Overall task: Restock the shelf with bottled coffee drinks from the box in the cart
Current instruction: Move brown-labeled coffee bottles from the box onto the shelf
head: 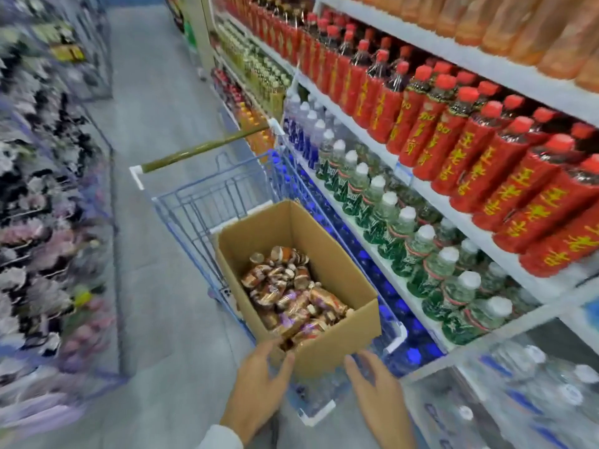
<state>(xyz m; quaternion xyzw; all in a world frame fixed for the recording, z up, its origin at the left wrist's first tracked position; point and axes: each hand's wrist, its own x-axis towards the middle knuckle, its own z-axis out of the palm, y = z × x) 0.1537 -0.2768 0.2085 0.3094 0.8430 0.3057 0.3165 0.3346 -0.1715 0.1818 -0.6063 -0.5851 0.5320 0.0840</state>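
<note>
Brown cardboard box (337, 341) sits in the blue wire cart (201, 202) beside the drinks shelf (483, 236), with the bottled coffee drinks (291, 293) lying jumbled inside it. The left hand (259, 380) grips the box's near corner, thumb on the front wall. The right hand (372, 387) hovers just beside that wall, fingers loosely spread, holding nothing.

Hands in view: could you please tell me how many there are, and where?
2. The left hand is at the near corner of the cardboard box in the cart; the right hand is spread open just right of it, near the cart's end. None seem hidden.
</note>
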